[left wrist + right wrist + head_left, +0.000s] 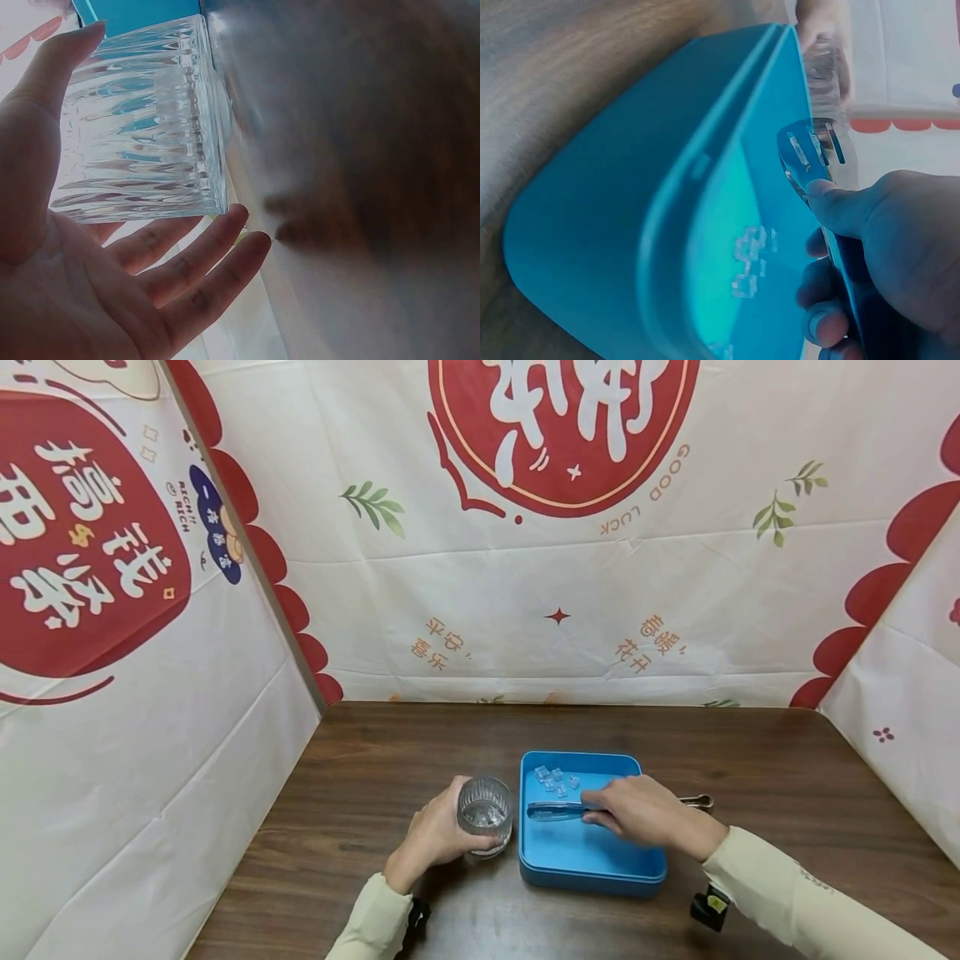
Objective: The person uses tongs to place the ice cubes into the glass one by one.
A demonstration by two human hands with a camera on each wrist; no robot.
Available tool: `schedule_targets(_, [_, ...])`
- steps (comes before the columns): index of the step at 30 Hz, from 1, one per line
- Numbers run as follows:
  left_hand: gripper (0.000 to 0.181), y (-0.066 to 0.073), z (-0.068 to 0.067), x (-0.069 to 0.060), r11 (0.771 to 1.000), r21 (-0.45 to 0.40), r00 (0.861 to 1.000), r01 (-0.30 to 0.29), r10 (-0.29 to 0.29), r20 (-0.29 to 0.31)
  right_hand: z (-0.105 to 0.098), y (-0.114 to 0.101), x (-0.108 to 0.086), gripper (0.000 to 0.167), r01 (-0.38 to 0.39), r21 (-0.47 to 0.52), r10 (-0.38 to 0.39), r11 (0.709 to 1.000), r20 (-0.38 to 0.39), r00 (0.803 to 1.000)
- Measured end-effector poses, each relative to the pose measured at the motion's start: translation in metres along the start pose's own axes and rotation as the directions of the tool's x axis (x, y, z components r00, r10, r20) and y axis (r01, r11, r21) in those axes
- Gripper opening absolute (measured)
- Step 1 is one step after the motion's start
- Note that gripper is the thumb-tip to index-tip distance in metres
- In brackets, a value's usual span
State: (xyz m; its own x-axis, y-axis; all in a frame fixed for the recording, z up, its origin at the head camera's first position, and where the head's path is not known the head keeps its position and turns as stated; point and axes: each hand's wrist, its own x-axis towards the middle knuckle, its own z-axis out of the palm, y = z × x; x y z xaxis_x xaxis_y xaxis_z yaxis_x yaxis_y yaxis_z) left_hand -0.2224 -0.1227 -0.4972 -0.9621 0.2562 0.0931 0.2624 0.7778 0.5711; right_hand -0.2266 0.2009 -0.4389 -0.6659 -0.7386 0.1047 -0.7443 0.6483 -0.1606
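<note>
Holding a clear ribbed glass (486, 818) upright or nearly so in the left hand (441, 828), with thumb along the near side and fingers curved wide round the far and left sides. Probably gripped that way to guard against tipping while leaving the mouth uncovered. Placed just left of the blue tray (592, 857), over the brown desk (405, 752); cannot tell whether resting on the wood or held slightly above it. Visible low inside the glass: something clear (solid or liquid, hard to say). Gripping metal tongs (555, 812) in the right hand (633, 810), with thumb on one side and fingers wrapped round the other, narrow enough, presumably, to control both arms at once. Held crosswise and pointed left, likely to keep the slotted tips above the tray's left part, near both the glass and the clear cubes (556, 773). Cannot tell whether pinching anything between those tips. Grouped in the tray's far left part: those same small cubes, loosely spread, just beyond the tongs. Perhaps kept within raised walls to stop such little pieces from straying across the desk.
</note>
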Motion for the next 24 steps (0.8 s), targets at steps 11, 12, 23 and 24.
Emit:
schedule_targets(11, [0.086, -0.002, 0.001, 0.001, 1.0, 0.011, 1.0, -0.022, 0.023, -0.013, -0.017, 0.004, -0.001, 0.019, -0.024, -0.025, 0.023, 0.999, -0.051, 0.998])
schedule_targets(12, [0.086, -0.002, 0.001, 0.001, 1.0, 0.013, 1.0, -0.024, 0.024, -0.015, -0.019, 0.004, -0.001, 0.02, -0.026, -0.028, 0.025, 0.999, -0.058, 0.998])
schedule_targets(23, [0.087, -0.002, 0.002, 0.0, 0.999, 0.012, 0.999, -0.031, 0.031, -0.019, -0.035, 0.007, 0.002, 0.019, -0.048, -0.083, 0.039, 0.995, -0.108, 0.993])
schedule_targets(24, [0.087, -0.002, 0.002, 0.0, 0.999, 0.014, 0.999, -0.03, 0.03, -0.019, -0.036, 0.006, 0.002, 0.019, -0.048, -0.086, 0.039, 0.995, -0.111, 0.993])
